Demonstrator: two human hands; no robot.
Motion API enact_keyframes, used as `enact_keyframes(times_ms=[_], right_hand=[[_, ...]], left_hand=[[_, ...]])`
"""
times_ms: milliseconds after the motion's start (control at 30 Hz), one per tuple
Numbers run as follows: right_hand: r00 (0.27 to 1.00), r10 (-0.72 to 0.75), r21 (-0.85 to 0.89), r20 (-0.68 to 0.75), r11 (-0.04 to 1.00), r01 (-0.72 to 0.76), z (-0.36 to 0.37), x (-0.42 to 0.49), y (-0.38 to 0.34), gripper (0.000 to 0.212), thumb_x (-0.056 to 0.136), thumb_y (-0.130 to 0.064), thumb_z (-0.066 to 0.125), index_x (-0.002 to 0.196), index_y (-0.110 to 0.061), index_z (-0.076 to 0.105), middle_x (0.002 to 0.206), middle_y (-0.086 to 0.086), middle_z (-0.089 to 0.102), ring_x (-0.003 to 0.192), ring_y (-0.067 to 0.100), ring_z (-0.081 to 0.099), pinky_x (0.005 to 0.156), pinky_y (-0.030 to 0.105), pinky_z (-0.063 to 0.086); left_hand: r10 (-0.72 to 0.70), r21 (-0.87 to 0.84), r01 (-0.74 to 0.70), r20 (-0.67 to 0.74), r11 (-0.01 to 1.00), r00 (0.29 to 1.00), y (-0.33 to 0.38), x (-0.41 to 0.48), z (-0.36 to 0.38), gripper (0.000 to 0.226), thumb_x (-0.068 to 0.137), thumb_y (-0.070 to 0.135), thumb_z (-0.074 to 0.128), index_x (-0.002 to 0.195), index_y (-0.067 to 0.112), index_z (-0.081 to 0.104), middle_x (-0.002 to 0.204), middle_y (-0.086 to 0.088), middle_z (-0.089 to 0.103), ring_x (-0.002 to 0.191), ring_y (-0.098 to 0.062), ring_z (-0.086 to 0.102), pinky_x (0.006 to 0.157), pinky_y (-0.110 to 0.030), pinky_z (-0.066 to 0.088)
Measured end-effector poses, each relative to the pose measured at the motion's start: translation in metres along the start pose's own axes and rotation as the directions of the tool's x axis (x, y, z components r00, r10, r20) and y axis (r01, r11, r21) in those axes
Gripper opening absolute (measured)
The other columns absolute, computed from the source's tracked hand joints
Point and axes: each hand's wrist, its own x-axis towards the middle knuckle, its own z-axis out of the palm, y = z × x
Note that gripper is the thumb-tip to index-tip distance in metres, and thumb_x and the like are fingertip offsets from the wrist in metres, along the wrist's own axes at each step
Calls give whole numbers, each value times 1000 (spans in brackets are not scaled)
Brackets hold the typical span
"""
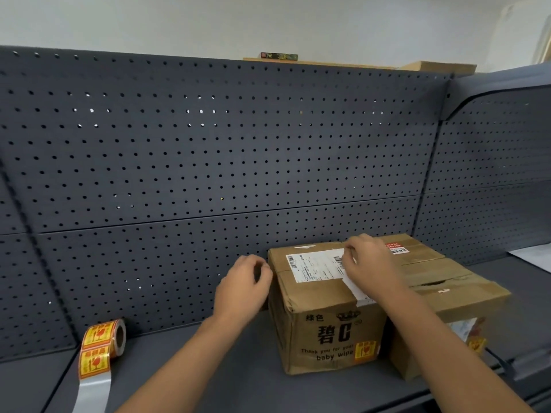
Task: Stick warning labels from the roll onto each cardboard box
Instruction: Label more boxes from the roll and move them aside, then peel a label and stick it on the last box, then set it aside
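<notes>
- Head view, right grip: my right hand [369, 263] lies on top of the near cardboard box [328, 311]. The fingers are bent down, with the tips and thumb at the far edge of the white shipping label [316, 265]. I cannot tell whether they pinch that edge or only press on it.
- The right forearm runs in from the near right, across the box's right top edge.
- Left grip: my left hand [243, 289] is at the box's far-left top corner, fingers curled in and the thumb close to them. The fingertips are just at the cardboard. I cannot tell whether anything is held.
- The left forearm comes up from the near middle, wrist raised over the counter [208, 380].
- The box's near face carries a yellow warning label [365, 350] at its lower right.
- A second cardboard box [453, 281] stands touching it on the right.
- The label roll [104, 338] stands on edge at the near left, well apart from both hands, its strip trailing towards me.
</notes>
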Motion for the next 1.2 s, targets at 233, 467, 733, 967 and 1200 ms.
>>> enact_keyframes(times_ms=[233, 467, 733, 967, 1200], right_hand=[[982, -189, 67, 16, 980, 188, -2, -27, -40, 38, 98, -33, 57, 135, -22, 60, 124, -7, 61, 112, 15, 56, 94, 31, 48], [954, -298, 159, 33, 944, 290, 26, -50, -86, 44, 97, -40, 52, 139, -26, 54, 127, -13, 53, 109, 9, 50, 90, 27, 48], [917, -399, 193, -16, 898, 394, 62, -63, -159, 43, 95, -38, 52, 134, -22, 61, 118, -10, 57, 107, 15, 53, 90, 33, 50], [890, -455, 253, -13, 860, 443, 85, -79, -234, 43, 94, -38, 51, 133, -22, 61, 119, -9, 59, 116, 18, 52, 96, 36, 48], [864, -501, 309, 54, 831, 462, 107, -98, -318, 43, 97, -35, 57, 138, -24, 57, 124, -10, 57, 121, 17, 50, 101, 33, 46]], left_hand=[[272, 380, -240, -33, 893, 962, -32, -19, -45, 37, 97, 35, 58, 132, 26, 62, 121, 12, 63, 108, -16, 59, 80, -29, 50], [331, 484, -241, -107, 841, 938, -72, -52, -89, 44, 88, 34, 66, 130, 22, 63, 118, 10, 63, 107, -17, 61, 83, -31, 54], [304, 594, -136, -191, 793, 933, -121, -84, -153, 49, 88, 38, 54, 130, 16, 67, 118, 4, 64, 113, -24, 56, 89, -38, 54], [185, 636, -4, -219, 772, 958, -164, -116, -217, 51, 88, 40, 54, 133, 18, 65, 121, 4, 63, 113, -24, 56, 90, -39, 52], [144, 664, 95, -295, 741, 945, -216, -151, -284, 50, 88, 41, 50, 130, 18, 65, 118, 5, 62, 108, -25, 57, 90, -39, 51]])
